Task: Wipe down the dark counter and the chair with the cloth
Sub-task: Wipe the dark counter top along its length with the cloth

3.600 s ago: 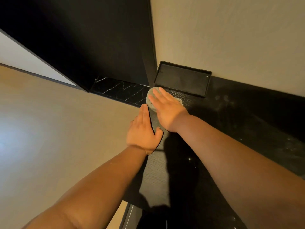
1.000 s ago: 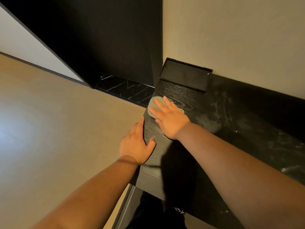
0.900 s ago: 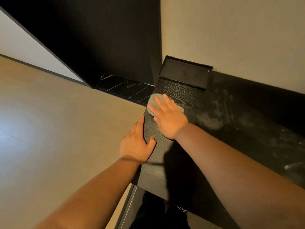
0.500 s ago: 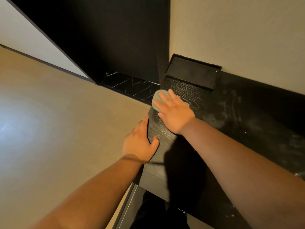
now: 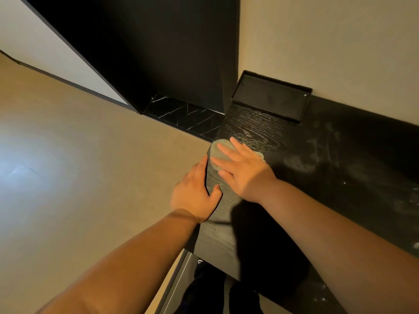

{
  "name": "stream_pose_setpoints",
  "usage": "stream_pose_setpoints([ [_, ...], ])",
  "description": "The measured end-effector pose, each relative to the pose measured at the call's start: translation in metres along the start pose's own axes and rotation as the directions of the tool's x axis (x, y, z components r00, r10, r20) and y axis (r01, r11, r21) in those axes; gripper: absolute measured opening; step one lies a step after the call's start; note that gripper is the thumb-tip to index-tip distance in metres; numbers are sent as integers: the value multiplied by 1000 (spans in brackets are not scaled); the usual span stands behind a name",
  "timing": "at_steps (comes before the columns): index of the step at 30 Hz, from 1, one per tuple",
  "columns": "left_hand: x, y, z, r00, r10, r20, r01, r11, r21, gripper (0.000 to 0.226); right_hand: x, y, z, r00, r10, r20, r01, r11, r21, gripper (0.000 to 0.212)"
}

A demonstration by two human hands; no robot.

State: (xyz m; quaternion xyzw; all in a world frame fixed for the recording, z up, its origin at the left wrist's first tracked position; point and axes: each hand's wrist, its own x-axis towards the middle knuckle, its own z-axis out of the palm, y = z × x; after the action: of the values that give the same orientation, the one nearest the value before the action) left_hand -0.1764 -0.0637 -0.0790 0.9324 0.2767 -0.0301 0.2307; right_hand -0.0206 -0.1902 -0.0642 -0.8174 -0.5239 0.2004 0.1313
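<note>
Cloth (image 5: 215, 150) is pressed flat under the right hand (image 5: 244, 171), fingers straight and spread, at the counter (image 5: 317, 177) left edge. Left hand (image 5: 192, 196) is braced there, fingers straight. Smears lie rightward, likely wiped next.

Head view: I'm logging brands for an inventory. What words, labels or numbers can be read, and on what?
None can be read.
A small white mark on the dark clothing below the dark wood-grain counter is too small to read.
The black rectangular tray bears only a white dot.
</note>
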Motion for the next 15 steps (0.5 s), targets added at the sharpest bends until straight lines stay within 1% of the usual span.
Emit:
stream_pose_setpoints([
  [1, 1, 0, 0, 1000, 3, 1, -3, 1000, 8, 88, 12, 1, -5, 1000, 22, 9, -22, 999, -28, 50],
  [3, 1, 1, -1, 1000, 0, 4, 0, 1000, 10, 88, 35, 3, -12, 998, 50, -24, -51, 997, -60, 53],
  [6, 0, 1, -1, 1000, -5, 7, 5, 1000, 10, 88, 50, 4, -13, 995, 90, -51, -93, 994, -62, 51],
  [10, 0, -1, 1, 1000, 1, 3, -1, 1000, 13, 89, 15, -3, -3, 1000, 19, -16, -19, 998, -59, 50],
  [12, 0, -1, 1, 1000, 7, -2, -7, 1000, 12, 88, -9, -5, 5, 999, -31, -40, 31, 999, -15, 49],
  [15, 1, -1, 1, 1000, 7, -11, -7, 1000, 6, 87, -13, 0, 8, 999, -29, -31, 29, 1000, 2, 48],
])
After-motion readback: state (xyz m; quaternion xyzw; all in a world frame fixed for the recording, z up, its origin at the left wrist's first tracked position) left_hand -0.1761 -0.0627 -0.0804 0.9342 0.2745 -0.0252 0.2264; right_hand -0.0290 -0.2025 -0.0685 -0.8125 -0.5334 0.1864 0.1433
